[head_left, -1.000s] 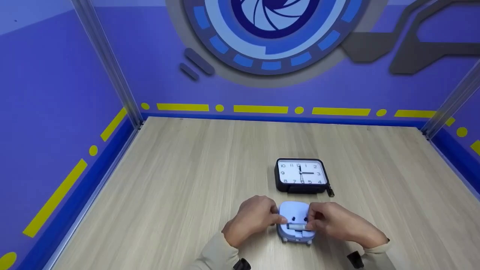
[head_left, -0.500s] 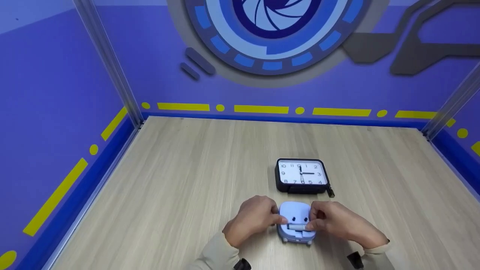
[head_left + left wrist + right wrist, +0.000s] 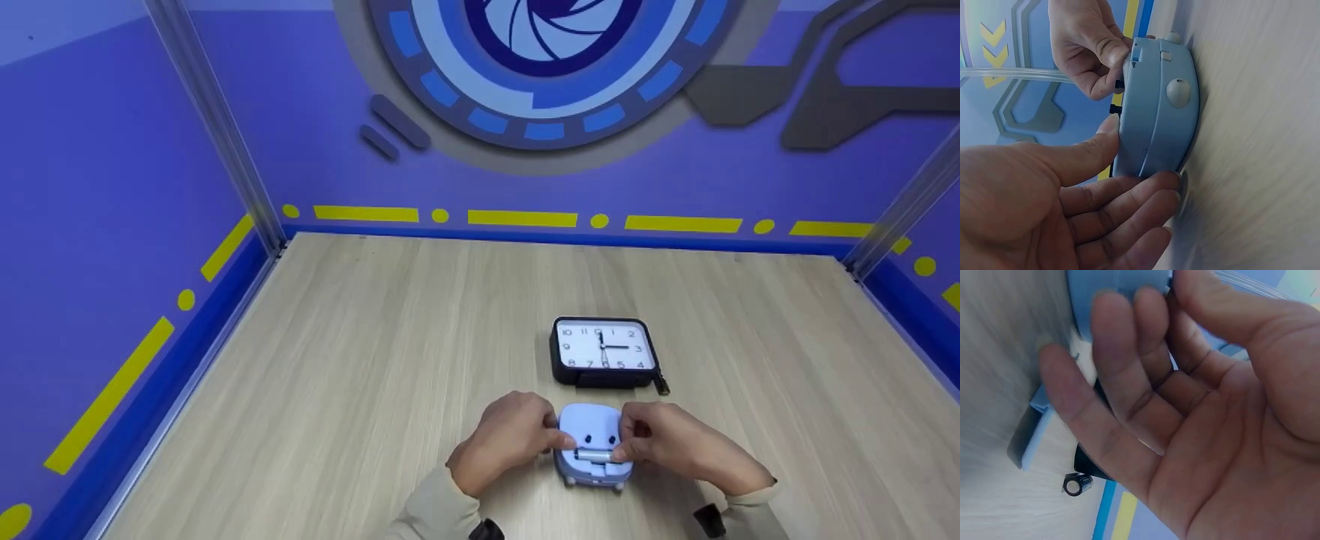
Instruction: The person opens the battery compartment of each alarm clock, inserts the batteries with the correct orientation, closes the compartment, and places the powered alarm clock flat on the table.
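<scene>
A light-blue alarm clock (image 3: 588, 418) lies back up on the table, with two black knobs showing. In the left wrist view its light-blue casing (image 3: 1154, 121) has pale round feet. My left hand (image 3: 514, 429) holds its left side, thumb on the back and fingers along the edge. A silvery battery (image 3: 594, 455) lies across the battery compartment. At the battery's right end my right hand (image 3: 667, 442) pinches with thumb and index finger; the other fingers (image 3: 1114, 337) hang beside the casing. How deep the battery sits cannot be told.
A black clock (image 3: 604, 349) with a white dial lies just beyond the hands. At its right corner is a small black cylinder (image 3: 661, 382), like a battery. A light-blue cover piece (image 3: 1036, 430) lies on the table near my right hand. Purple-blue walls (image 3: 480, 187) enclose the wooden table.
The battery looks slightly turned and brighter, and sits a touch nearer me. Both hands and the two clocks stay almost where they were.
</scene>
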Demonstrator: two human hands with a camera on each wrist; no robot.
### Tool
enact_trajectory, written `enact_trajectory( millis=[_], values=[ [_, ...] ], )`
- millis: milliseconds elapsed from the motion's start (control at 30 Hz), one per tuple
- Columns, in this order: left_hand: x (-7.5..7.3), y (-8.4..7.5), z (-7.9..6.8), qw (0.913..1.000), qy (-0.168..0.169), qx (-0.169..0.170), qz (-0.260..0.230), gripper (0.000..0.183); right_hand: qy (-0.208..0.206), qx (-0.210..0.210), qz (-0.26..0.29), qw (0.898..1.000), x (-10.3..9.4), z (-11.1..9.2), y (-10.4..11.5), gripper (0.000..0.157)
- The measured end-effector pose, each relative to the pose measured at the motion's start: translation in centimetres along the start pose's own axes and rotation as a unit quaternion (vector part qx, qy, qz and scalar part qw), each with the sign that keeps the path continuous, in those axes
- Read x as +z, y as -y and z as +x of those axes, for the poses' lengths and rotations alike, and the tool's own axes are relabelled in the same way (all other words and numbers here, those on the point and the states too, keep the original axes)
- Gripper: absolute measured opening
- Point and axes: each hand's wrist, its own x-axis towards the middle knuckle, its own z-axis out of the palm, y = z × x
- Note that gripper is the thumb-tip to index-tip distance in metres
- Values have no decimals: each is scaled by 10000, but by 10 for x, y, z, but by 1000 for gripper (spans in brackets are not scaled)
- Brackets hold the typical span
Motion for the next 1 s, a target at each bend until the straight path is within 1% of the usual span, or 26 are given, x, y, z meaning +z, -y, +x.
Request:
enact_trajectory(
  millis=[167, 533, 667, 733, 900, 1000],
  values=[
    [1, 1, 0, 9997, 80, -27, -217, 31, 16, 82, -107, 9999, 1, 0, 1, 28],
    [0, 1, -1, 9998, 52, 7, -188, 32, 70, 335, -218, 9992, 5, -2, 9, 27],
    [-1, 1, -2, 9998, 23, 42, -184, 32, 141, 334, -244, 9990, 5, -1, 9, 26],
    [-1, 1, -2, 9998, 7, 41, -168, 31, 215, 342, -145, 9991, 5, -1, 8, 25],
    [-1, 2, -1, 9999, -8, 24, -149, 30, 450, 353, 376, 9977, 2, 0, 3, 22],
    [0, 1, -1, 9999, 0, 8, -161, 31, 556, 317, 519, 9966, 0, 1, 0, 22]
  ],
)
